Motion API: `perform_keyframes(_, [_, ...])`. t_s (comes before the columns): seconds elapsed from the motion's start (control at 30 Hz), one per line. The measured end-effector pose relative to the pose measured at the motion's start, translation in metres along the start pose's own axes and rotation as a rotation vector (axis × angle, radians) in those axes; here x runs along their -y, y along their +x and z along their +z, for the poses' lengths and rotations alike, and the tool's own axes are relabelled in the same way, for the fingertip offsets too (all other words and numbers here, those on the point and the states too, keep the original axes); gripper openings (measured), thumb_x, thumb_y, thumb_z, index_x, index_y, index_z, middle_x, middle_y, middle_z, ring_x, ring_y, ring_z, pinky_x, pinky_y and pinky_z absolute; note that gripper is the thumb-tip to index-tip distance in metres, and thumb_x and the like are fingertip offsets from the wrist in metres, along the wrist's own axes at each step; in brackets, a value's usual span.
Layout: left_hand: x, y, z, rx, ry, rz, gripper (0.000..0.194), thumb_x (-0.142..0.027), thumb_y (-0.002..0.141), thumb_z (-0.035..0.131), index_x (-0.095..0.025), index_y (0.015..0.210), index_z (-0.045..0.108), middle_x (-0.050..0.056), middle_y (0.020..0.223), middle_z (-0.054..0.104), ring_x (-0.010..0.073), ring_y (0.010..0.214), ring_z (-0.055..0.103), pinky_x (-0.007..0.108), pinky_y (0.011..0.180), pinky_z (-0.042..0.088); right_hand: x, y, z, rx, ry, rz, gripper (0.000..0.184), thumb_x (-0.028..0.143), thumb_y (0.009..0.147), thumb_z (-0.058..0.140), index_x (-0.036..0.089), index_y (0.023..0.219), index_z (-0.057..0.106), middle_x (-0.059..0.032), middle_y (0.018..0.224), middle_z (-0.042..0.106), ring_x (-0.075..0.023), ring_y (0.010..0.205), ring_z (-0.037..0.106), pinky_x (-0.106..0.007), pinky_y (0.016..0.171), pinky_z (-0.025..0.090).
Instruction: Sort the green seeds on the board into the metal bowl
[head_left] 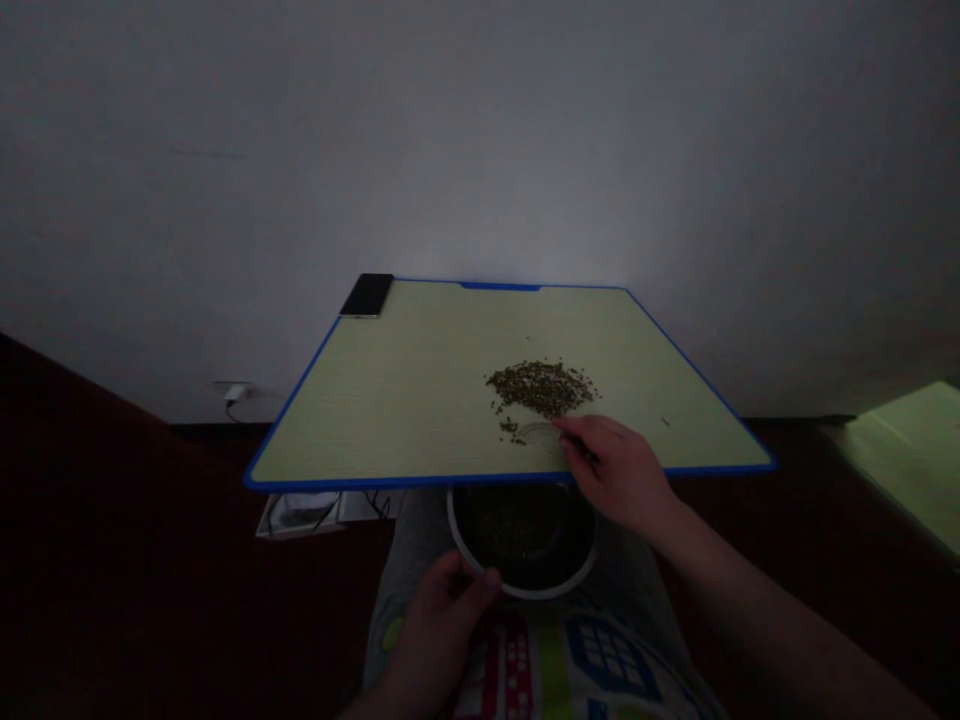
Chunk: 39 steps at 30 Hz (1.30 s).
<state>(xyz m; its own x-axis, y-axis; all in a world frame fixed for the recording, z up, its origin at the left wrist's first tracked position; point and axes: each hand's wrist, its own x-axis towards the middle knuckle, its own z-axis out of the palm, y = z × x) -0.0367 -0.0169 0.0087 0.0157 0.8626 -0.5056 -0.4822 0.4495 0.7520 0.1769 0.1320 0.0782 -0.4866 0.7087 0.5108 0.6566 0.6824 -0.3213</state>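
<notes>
A loose pile of small brownish-green grains (pixel 541 388) lies on a pale table top (pixel 390 400) with a blue rim. At the pile's near right edge, my right hand (pixel 619 465) touches the table with thumb and forefinger pinched together. Whatever sits between those fingertips is too small to make out. Below the table's front edge, a dark-inside bowl with a pale rim (pixel 525 593) rests on my lap. My left hand (pixel 450 605) grips its near left rim, thumb on top. Inside the bowl it is dim, with a few faint specks showing.
A black phone (pixel 367 296) lies on the table's far left corner. One thin dark bit (pixel 666 422) sits to the right of the pile. Behind the table stands a plain wall (pixel 480 140) with a plugged-in charger (pixel 237 393). Cables and a white box (pixel 300 512) are below left.
</notes>
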Motion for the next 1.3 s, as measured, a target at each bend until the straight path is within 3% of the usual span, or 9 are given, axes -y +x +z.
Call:
perform_keyframes(0.27, [-0.001,-0.002,0.001,0.003,-0.01,-0.004,0.051,-0.062,0.059,0.1,-0.022,0.087,0.084,0.006,0.083,0.088,0.028,0.082,0.081,0.042,0.088,0.061,-0.008,0.0,0.005,-0.039,-0.053,0.014,0.029,0.022,0.102,0.052,0.019,0.116,0.078,-0.013,0.102,0.084,-0.0269,0.09,0.08,-0.042,0.082,0.067])
perform_keyframes(0.47, [0.002,0.001,-0.001,0.004,0.012,0.011,0.053,-0.065,0.058,0.099,-0.023,0.088,0.084,0.004,0.082,0.088,0.029,0.092,0.081,0.041,0.093,0.06,-0.014,0.005,0.01,-0.029,-0.031,0.035,0.029,0.023,0.101,0.053,0.021,0.116,0.078,-0.0119,0.104,0.084,-0.0273,0.095,0.08,-0.045,0.086,0.067])
perform_keyframes(0.6, [0.003,0.002,-0.001,-0.002,0.02,0.013,0.053,-0.065,0.059,0.099,-0.023,0.086,0.084,0.004,0.082,0.088,0.0279,0.088,0.081,0.039,0.088,0.06,-0.015,0.006,0.009,-0.031,-0.032,0.038,0.03,0.023,0.101,0.052,0.021,0.116,0.078,-0.012,0.105,0.084,-0.0277,0.096,0.08,-0.045,0.087,0.067])
perform_keyframes(0.8, [-0.001,0.0,0.0,-0.004,0.041,0.001,0.057,-0.066,0.057,0.099,-0.022,0.09,0.085,0.009,0.091,0.089,0.0336,0.099,0.081,0.044,0.095,0.059,-0.015,0.007,0.007,-0.035,-0.023,0.012,0.03,0.022,0.1,0.052,0.019,0.115,0.078,-0.0124,0.103,0.084,-0.0275,0.094,0.08,-0.044,0.085,0.067])
perform_keyframes(1.3, [-0.003,-0.001,0.001,-0.009,0.047,0.012,0.055,-0.069,0.056,0.098,-0.021,0.081,0.083,0.005,0.081,0.087,0.026,0.082,0.079,0.036,0.084,0.059,-0.013,0.007,0.005,-0.038,0.02,-0.052,0.025,0.017,0.098,0.055,0.02,0.111,0.077,-0.0099,0.099,0.083,-0.0249,0.089,0.079,-0.039,0.08,0.065])
